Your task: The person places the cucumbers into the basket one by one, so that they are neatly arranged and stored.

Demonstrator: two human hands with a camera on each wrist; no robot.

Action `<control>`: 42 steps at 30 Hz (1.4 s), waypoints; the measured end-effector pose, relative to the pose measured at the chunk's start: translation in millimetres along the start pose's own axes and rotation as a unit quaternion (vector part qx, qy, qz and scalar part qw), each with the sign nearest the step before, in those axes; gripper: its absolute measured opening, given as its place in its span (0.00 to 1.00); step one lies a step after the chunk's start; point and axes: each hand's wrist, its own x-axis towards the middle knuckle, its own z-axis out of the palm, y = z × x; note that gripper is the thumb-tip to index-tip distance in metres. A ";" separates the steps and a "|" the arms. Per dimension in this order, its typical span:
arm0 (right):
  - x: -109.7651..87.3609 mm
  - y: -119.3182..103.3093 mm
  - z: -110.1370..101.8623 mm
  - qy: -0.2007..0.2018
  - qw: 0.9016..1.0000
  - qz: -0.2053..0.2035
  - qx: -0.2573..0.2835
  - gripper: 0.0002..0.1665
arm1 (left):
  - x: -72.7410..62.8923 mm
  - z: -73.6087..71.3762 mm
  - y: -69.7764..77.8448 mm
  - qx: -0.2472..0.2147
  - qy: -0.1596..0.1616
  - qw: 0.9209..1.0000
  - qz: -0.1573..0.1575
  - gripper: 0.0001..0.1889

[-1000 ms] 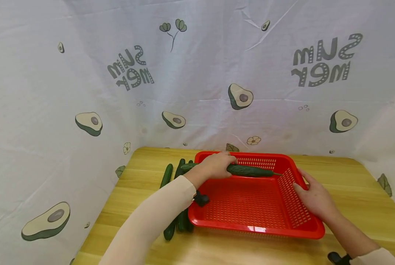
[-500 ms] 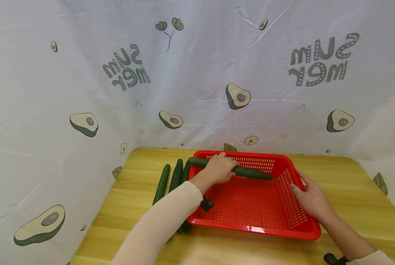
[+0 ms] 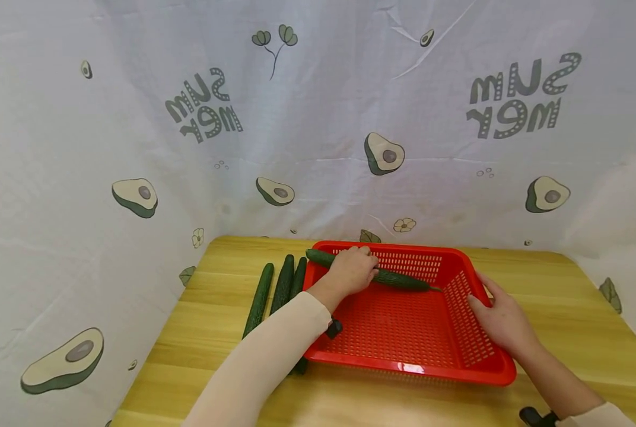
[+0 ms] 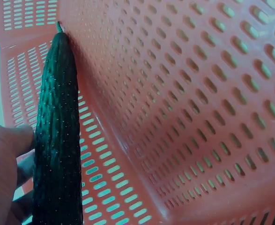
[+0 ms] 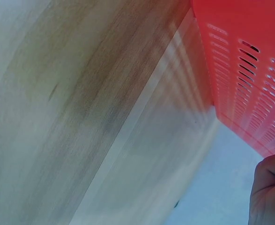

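Green cucumber (image 3: 403,280), gripped by left hand (image 3: 353,270), has dipped along the basket (image 3: 398,335) far edge, seemingly nearly settled; right hand (image 3: 503,319) grips right edge.

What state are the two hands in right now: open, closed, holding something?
Left hand: closed, holding a cucumber.
Right hand: closed on the side of the red perforated basket.

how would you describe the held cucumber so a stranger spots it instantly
Start with the red basket on the wooden table. Toward its far side, the left hand grips a long, dark green, bumpy cucumber that slants crosswise. It alone is held; the other cucumbers lie on the table, left of the basket.
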 end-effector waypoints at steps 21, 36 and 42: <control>1.6 -1.2 0.4 -0.002 1.000 -0.006 -0.002 0.43 | -0.3 -1.2 -3.0 0.021 -0.027 0.999 -0.020 0.26; -5.9 1.5 3.1 0.004 1.000 -0.011 -0.009 0.44 | -78.1 -45.8 -61.8 -0.244 0.190 0.950 -0.055 0.17; -6.6 2.7 1.4 -0.001 1.000 -0.010 0.001 0.44 | -119.5 -28.5 -91.7 -0.418 0.306 0.843 -0.146 0.15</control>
